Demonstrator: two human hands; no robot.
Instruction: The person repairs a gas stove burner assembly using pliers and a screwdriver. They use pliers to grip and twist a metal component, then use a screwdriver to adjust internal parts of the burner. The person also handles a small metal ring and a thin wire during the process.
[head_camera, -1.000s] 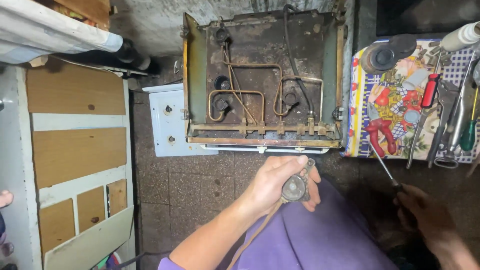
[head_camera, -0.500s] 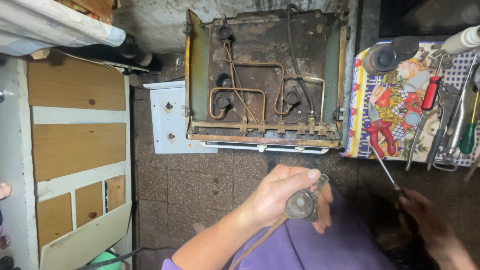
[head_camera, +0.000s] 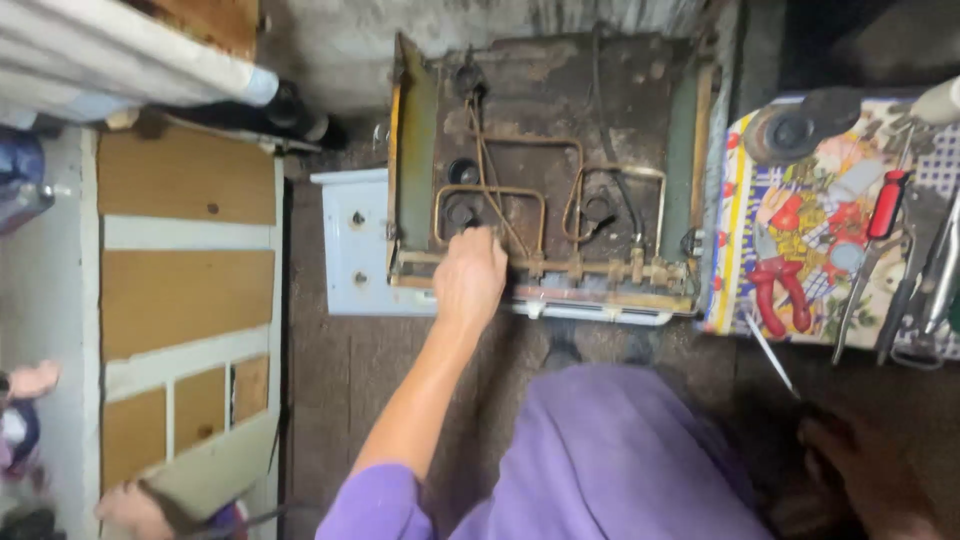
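Left hand (head_camera: 470, 275) at frame centre, fist curled over the front rail of the opened stove top (head_camera: 545, 160) — whether it grips anything can't be told. Right hand (head_camera: 865, 475), lower right, closed round a thin screwdriver (head_camera: 772, 357). Patterned cloth (head_camera: 775, 225) at right carries red pliers (head_camera: 775, 290), red-handled driver (head_camera: 885, 205), grinding disc (head_camera: 795, 130).

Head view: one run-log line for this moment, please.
left hand closed, on rusty gas stove near front-left burner | right hand grips thin tool | red-handled pliers on patterned cloth
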